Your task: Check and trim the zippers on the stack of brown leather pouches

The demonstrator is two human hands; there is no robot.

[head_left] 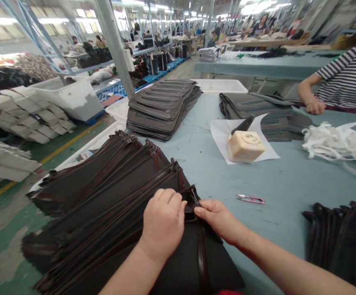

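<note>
My left hand (pixel 162 221) and my right hand (pixel 217 219) pinch the top end of a black zippered panel (pixel 193 262) from either side, close to its metal zip pull (pixel 193 197). That panel lies on a fanned stack of dark panels with brown zip trim (pixel 104 196), which overhangs the table's near left edge. Small pink-handled thread snips (pixel 250 199) lie to the right of my right hand. Further off sit a block of pale wax (pixel 245 146) on white paper (pixel 224 137) and a dark blade beside it.
Grey panel stacks (pixel 162 108) (pixel 254 104), white straps (pixel 337 141) and another dark stack (pixel 340 246) share the pale blue table (pixel 276 180). A co-worker's striped sleeve (pixel 346 78) and hand (pixel 314 105) rest at its far edge. A white bin (pixel 64 98) and white bundles (pixel 27 114) stand left.
</note>
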